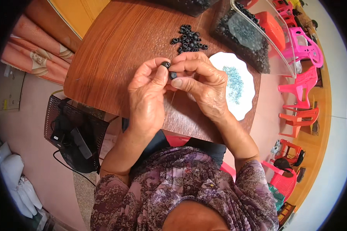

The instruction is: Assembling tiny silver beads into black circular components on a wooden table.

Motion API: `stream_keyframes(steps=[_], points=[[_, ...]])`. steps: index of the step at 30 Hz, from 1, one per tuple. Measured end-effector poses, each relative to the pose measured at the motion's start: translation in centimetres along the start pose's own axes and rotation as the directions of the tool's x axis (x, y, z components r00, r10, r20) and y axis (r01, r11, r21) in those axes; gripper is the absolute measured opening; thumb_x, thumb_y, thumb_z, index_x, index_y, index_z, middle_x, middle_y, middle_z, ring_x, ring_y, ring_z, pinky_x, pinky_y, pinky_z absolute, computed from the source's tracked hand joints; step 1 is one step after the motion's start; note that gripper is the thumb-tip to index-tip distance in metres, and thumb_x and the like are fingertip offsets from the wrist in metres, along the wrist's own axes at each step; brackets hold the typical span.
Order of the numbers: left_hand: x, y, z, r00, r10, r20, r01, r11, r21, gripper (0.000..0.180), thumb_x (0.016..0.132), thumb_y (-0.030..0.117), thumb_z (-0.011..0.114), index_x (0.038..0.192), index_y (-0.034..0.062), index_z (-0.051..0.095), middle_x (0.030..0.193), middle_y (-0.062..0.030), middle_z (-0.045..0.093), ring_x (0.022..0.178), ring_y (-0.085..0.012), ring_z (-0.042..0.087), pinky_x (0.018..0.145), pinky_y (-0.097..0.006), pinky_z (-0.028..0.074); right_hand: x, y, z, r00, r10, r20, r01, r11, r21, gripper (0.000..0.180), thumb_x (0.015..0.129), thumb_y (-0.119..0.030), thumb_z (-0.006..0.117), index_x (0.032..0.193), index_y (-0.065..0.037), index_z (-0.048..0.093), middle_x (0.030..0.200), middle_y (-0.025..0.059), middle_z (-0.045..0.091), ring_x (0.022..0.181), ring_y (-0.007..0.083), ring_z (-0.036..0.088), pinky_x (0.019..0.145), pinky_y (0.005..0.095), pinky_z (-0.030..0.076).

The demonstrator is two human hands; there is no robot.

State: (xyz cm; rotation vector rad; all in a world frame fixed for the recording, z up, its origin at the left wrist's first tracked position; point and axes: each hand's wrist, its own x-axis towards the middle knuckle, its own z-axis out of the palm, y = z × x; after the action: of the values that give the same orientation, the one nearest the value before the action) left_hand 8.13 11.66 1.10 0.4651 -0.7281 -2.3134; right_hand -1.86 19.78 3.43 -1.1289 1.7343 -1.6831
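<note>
Above the near part of the wooden table, my two hands meet. Between thumb and fingers, my left hand (147, 102) pinches a small black rounded part (165, 64) with a hole in its end. A second small black part (173, 75) sits in the pinch of my right hand (207, 82), close beside the first; whether the two touch I cannot tell. Just beyond my fingers lies a loose pile of similar black hollow parts (189, 39). Right of my right hand, a white scalloped plate (247, 104) holds many tiny bluish, clear pieces (234, 84).
A clear plastic bin (275, 63) full of black parts stands at the table's far right, with another dark container (185, 4) at the far edge. Pink and red plastic chairs (302, 86) line the right. A black basket (79, 131) with a cable stands to the left of the table (108, 57).
</note>
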Motion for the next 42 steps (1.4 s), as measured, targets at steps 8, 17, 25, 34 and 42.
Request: stream_keyframes(steps=[8,17,25,34,42], points=[[-0.8,-1.2,0.6,0.987,0.163,0.008,-0.163,0.981,0.106,0.017,0.09,0.006,0.057,0.105,-0.0006,0.054,0.095,-0.0045,0.058,0.082,-0.0082,0.054,0.076,-0.021,0.044,-2.3,-0.3,0.1,0.931,-0.354,-0.086,0.265,0.821,-0.506,0.025,0.066,0.002,0.074,0.089,-0.003,0.066,0.091,0.0077,0.061,0.08,0.0175,0.057,0.068,0.0267,0.046],[-1.1,-1.5,0.7,0.999,-0.024,0.032,0.022,0.999,0.043,0.016,0.089,0.005,0.057,0.104,-0.0018,0.056,0.09,-0.0043,0.06,0.08,-0.0085,0.054,0.072,-0.021,0.044,-3.4,-1.4,-0.5,0.789,-0.614,0.013,0.451,0.564,-0.692,0.026,0.06,0.007,0.071,0.083,-0.001,0.062,0.081,0.0109,0.061,0.07,0.0222,0.056,0.058,0.0289,0.045],[-1.6,-1.7,0.3,0.949,-0.173,0.263,0.176,0.984,0.013,0.02,0.088,0.008,0.059,0.105,-0.0039,0.058,0.093,-0.0073,0.062,0.08,-0.0131,0.058,0.072,-0.025,0.047,-4.2,-2.5,-2.8,0.941,-0.291,-0.174,0.219,0.913,-0.345,0.016,0.074,0.008,0.067,0.089,0.003,0.064,0.088,0.01,0.062,0.083,0.0169,0.058,0.074,0.0256,0.047],[-2.2,-2.4,0.7,0.957,-0.182,0.228,0.16,0.981,0.11,0.021,0.086,0.008,0.062,0.103,-0.0036,0.06,0.097,-0.0088,0.064,0.082,-0.0125,0.06,0.07,-0.025,0.049,-4.9,-2.4,-3.7,0.976,-0.13,-0.176,0.084,0.964,-0.252,0.015,0.072,0.009,0.067,0.085,0.003,0.064,0.086,0.0095,0.062,0.081,0.0157,0.057,0.07,0.0258,0.047],[-2.5,-2.9,1.2,0.97,-0.168,0.176,0.143,0.979,0.143,0.02,0.084,0.006,0.064,0.101,-0.0033,0.061,0.098,-0.0094,0.065,0.081,-0.0116,0.06,0.069,-0.024,0.049,-5.1,-2.3,-4.0,0.981,-0.084,-0.172,0.042,0.971,-0.234,0.015,0.069,0.009,0.069,0.081,0.003,0.064,0.084,0.0083,0.062,0.079,0.0156,0.058,0.07,0.0255,0.047]])
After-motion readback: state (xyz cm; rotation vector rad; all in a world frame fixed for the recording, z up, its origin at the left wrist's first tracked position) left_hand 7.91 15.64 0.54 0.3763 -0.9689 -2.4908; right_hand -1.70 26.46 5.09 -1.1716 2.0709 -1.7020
